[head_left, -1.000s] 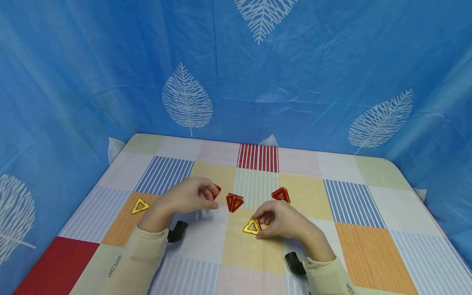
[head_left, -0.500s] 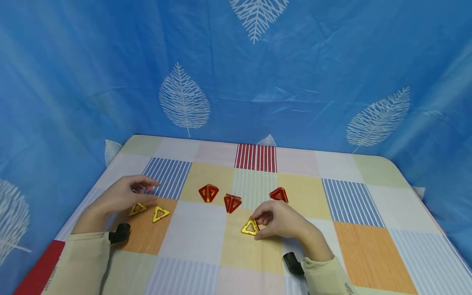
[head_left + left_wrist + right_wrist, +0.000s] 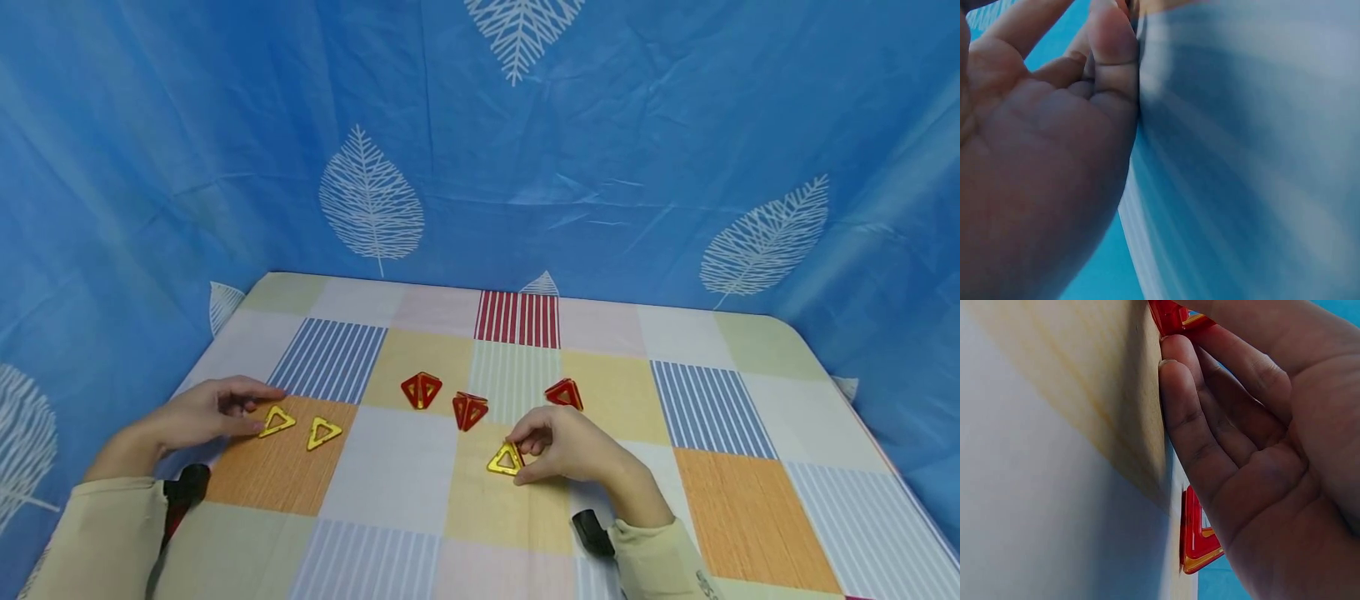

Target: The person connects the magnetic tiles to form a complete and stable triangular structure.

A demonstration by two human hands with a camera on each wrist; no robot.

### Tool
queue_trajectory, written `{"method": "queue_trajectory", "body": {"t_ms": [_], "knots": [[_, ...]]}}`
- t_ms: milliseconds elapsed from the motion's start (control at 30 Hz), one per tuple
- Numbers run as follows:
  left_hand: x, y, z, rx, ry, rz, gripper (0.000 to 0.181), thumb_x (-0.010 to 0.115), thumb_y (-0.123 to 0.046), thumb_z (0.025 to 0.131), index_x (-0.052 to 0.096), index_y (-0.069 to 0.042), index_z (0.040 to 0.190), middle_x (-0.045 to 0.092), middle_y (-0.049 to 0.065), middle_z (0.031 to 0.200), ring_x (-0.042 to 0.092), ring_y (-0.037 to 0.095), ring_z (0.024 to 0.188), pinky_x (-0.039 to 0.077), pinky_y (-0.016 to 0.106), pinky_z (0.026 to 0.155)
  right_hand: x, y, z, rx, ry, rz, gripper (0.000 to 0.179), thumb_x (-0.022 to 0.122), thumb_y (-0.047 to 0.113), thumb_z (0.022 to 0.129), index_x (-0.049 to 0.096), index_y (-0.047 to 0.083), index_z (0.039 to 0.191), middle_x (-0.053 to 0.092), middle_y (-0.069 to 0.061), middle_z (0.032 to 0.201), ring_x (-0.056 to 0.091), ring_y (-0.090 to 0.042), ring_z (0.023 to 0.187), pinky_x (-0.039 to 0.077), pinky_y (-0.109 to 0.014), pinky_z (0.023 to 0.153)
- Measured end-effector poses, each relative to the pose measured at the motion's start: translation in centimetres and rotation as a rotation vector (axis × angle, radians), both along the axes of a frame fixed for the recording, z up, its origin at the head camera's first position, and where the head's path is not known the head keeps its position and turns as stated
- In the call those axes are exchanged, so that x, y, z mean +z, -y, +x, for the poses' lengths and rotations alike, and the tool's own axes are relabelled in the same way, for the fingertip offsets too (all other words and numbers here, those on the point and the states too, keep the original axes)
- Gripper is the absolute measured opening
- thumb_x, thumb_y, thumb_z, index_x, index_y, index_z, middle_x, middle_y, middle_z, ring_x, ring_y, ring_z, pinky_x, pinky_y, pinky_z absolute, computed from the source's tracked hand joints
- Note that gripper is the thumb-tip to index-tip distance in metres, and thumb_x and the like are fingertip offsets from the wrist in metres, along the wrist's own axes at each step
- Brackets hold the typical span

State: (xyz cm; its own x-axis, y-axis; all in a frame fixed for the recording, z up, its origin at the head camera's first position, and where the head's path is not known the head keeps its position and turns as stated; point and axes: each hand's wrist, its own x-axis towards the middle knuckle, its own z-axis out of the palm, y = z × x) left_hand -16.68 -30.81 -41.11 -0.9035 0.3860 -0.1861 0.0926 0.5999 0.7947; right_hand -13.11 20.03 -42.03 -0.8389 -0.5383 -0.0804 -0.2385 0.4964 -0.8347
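My right hand (image 3: 566, 446) pinches a triangular magnetic tile piece (image 3: 505, 459) between thumb and fingers; its front is yellow, and red shows behind it beside the fingers. In the right wrist view, the red and yellow piece (image 3: 1169, 315) is partly hidden by that hand. At the left, my left hand (image 3: 202, 412) reaches over the orange square, thumb tip right at the near corner of a yellow triangular magnetic tile (image 3: 277, 422), index finger extended above it. A second yellow triangular tile (image 3: 323, 432) lies flat just to the right.
Three small red pyramid-like pieces stand mid-table: a left one (image 3: 422, 390), a middle one (image 3: 470, 411) and a right one (image 3: 564, 393) just behind my right hand. The patchwork tablecloth (image 3: 390, 467) runs back to a blue leaf-print curtain (image 3: 600, 158).
My left hand has left the leftmost red pyramid piece and moved left, then lower, to the yellow tile. The right hand keeps its hold in place. The view has shifted slightly.
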Motion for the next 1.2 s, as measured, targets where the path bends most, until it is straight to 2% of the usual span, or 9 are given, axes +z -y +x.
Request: {"method": "queue_trajectory", "body": {"t_ms": [233,400,500,700,867,1000,1100,1200], "knots": [[0.1,-1.0,0.1,0.041,-0.049,-0.125,0.043,0.081,-0.016,0.086,0.070,0.001,0.124,0.056,0.014,0.115,0.045,0.024,0.089,0.042,0.029,0.068,0.0,-0.1,0.0,-0.003,-0.014,0.007,0.037,0.095,0.010,0.068,0.076,0.009,0.099,0.067,0.003,0.089,0.062,-0.015,0.078,0.053,-0.026,0.070],[0.0,-1.7,0.3,0.063,-0.082,-0.180,0.041,0.081,-0.019,0.086,0.068,0.001,0.120,0.056,0.011,0.109,0.045,0.025,0.090,0.040,0.032,0.071,0.0,0.0,-0.1,0.003,-0.009,-0.001,0.036,0.094,0.009,0.068,0.076,0.008,0.099,0.067,0.002,0.090,0.062,-0.015,0.078,0.053,-0.026,0.070],[-0.1,-2.2,0.3,0.083,-0.071,-0.175,0.040,0.080,-0.021,0.087,0.063,0.001,0.117,0.055,0.009,0.101,0.046,0.025,0.089,0.040,0.033,0.070,0.0,0.0,-0.1,0.005,-0.007,-0.002,0.036,0.094,0.009,0.068,0.076,0.007,0.099,0.067,0.003,0.089,0.062,-0.016,0.078,0.053,-0.026,0.070],[0.0,-3.3,0.3,0.113,-0.077,-0.107,0.032,0.077,-0.018,0.091,0.059,-0.001,0.112,0.062,0.005,0.093,0.058,0.022,0.087,0.048,0.032,0.074,0.1,-0.1,-0.1,0.005,-0.005,-0.003,0.036,0.094,0.009,0.068,0.076,0.008,0.099,0.067,0.002,0.090,0.062,-0.016,0.078,0.053,-0.026,0.070],[0.5,-4.1,0.5,0.136,-0.077,-0.073,0.029,0.072,-0.013,0.093,0.060,-0.001,0.116,0.061,0.009,0.093,0.056,0.025,0.082,0.048,0.031,0.064,0.0,-0.1,-0.1,0.005,-0.002,-0.005,0.036,0.094,0.009,0.068,0.077,0.007,0.099,0.067,0.001,0.090,0.062,-0.016,0.078,0.053,-0.026,0.070],[0.5,-4.5,0.4,0.093,-0.120,-0.099,0.031,0.070,-0.013,0.095,0.065,-0.003,0.123,0.060,0.007,0.092,0.053,0.024,0.080,0.047,0.029,0.061,0.0,0.0,-0.1,0.007,-0.001,-0.005,0.036,0.094,0.009,0.068,0.077,0.007,0.100,0.068,0.001,0.091,0.062,-0.016,0.078,0.054,-0.026,0.070],[0.4,-4.6,0.3,0.040,-0.158,-0.103,0.029,0.069,-0.011,0.095,0.069,-0.004,0.122,0.060,0.005,0.092,0.053,0.022,0.081,0.047,0.028,0.063,0.0,0.0,-0.1,0.006,-0.001,-0.006,0.036,0.094,0.009,0.068,0.077,0.008,0.100,0.068,0.001,0.091,0.062,-0.016,0.078,0.054,-0.026,0.070],[0.5,-4.7,0.3,0.002,-0.159,-0.079,0.026,0.070,-0.010,0.094,0.071,-0.004,0.120,0.060,0.004,0.091,0.053,0.021,0.081,0.047,0.028,0.064,0.0,0.0,-0.1,0.008,0.000,-0.009,0.036,0.094,0.008,0.068,0.077,0.007,0.100,0.068,0.001,0.091,0.062,-0.016,0.078,0.054,-0.026,0.070]]}}
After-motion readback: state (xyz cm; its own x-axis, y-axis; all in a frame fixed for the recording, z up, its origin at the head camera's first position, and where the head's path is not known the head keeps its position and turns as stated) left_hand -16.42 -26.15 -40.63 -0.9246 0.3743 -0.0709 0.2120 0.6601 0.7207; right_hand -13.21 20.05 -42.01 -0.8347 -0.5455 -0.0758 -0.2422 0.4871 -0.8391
